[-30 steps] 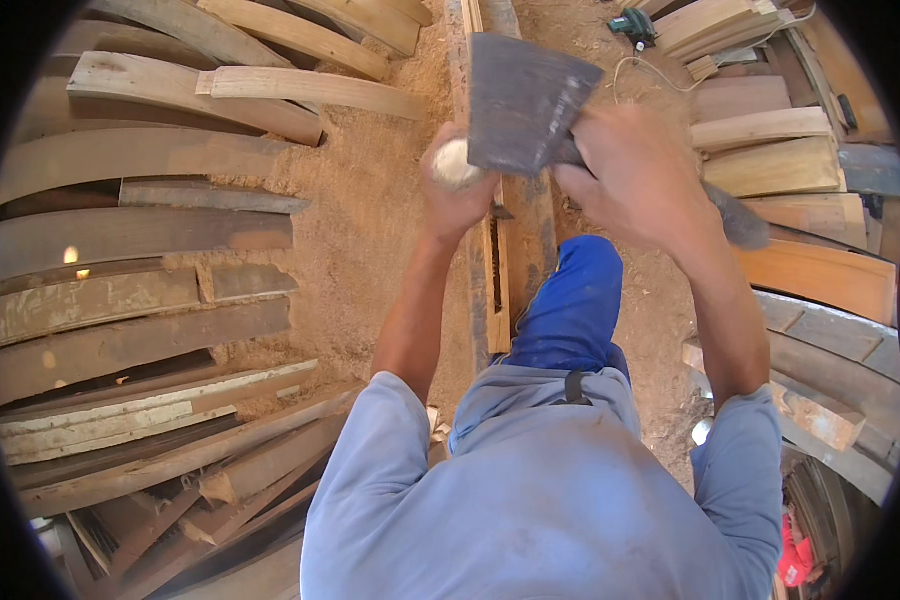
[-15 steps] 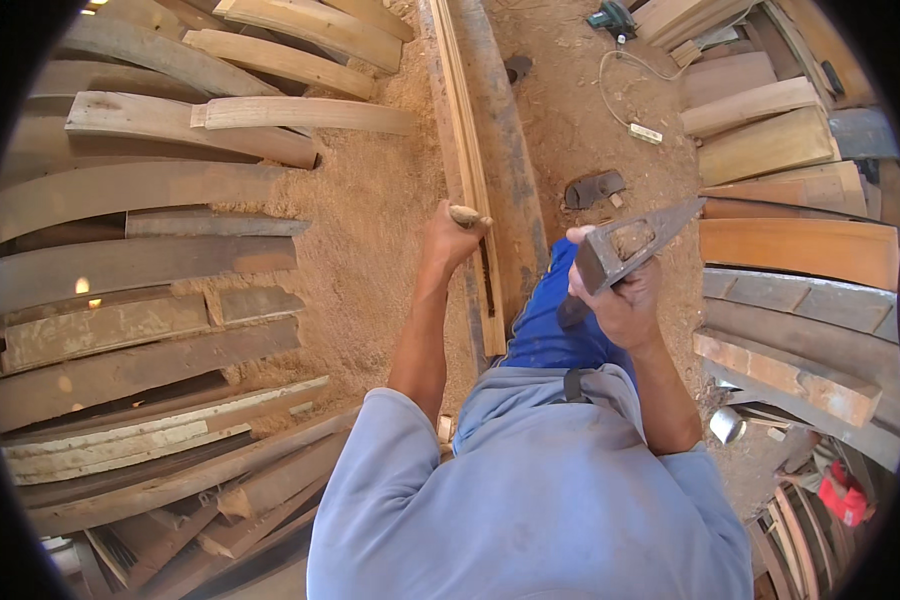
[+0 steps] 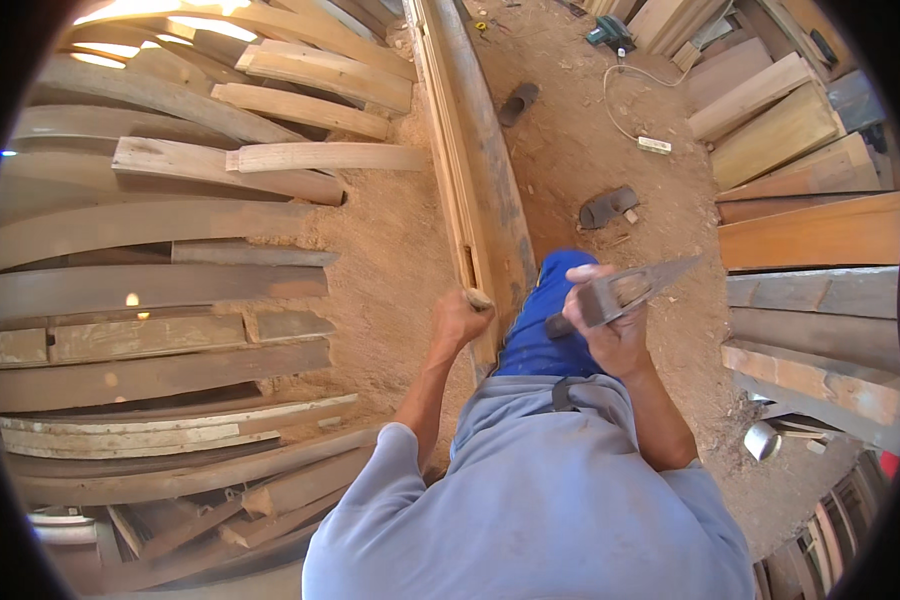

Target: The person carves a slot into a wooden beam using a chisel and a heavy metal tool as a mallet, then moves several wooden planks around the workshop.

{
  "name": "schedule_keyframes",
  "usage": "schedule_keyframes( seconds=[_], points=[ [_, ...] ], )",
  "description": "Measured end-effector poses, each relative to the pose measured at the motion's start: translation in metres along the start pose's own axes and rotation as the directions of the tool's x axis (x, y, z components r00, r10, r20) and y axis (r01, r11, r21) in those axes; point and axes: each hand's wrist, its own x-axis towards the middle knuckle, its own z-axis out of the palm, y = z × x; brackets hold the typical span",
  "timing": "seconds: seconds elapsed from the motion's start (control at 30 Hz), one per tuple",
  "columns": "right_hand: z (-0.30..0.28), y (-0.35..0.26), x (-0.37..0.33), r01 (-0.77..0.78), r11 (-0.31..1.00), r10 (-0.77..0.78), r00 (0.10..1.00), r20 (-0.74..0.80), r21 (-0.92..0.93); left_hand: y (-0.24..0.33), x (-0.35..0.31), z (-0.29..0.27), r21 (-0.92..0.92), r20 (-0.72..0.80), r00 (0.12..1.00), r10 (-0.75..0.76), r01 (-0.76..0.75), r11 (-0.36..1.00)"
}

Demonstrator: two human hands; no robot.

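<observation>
Head view: round-ended wooden handle (image 3: 480, 299), clasped in left hand (image 3: 460, 320) over slotted timber strip (image 3: 454, 190) laid along thick beam (image 3: 494, 195); dark hatchet (image 3: 598, 304), gripped near its head in right hand (image 3: 618, 342), above blue trousers (image 3: 530, 342).

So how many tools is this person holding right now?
2. The left hand grips a wooden handle at the long timber, its lower part hidden. The right hand holds an axe-like tool near the blue trousers.
</observation>
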Motion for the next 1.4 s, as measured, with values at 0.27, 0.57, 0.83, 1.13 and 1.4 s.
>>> schedule_keyframes(
  seconds=[0.27, 0.57, 0.83, 1.13, 1.4],
  points=[
    [-0.023, -0.036, -0.023, 0.053, 0.975, 0.001, 0.970, 0.244, -0.215, 0.019, 0.004, 0.006, 0.003, 0.066, 0.994, -0.088, 0.088, 0.996],
    [-0.028, -0.153, 0.007, 0.133, 0.978, -0.150, 0.984, 0.093, 0.162, 0.017, -0.005, 0.009, 0.112, 0.031, 0.994, -0.107, 0.103, 0.988],
    [-0.054, -0.180, 0.021, 0.167, 0.984, -0.157, 0.979, 0.129, -0.067, 0.037, -0.066, -0.001, 0.041, 0.190, 0.975, -0.111, 0.105, 0.994],
    [-0.079, -0.110, 0.009, 0.063, 0.996, -0.063, 0.998, -0.003, -0.059, -0.040, -0.148, -0.076, 0.071, -0.188, 0.932, -0.309, 0.327, 0.942],
    [-0.080, -0.060, 0.011, -0.340, 0.924, 0.298, 0.926, 0.231, 0.172, -0.058, -0.155, -0.262, 0.006, -0.924, 0.381, -0.026, 0.083, 0.997]
  ],
)
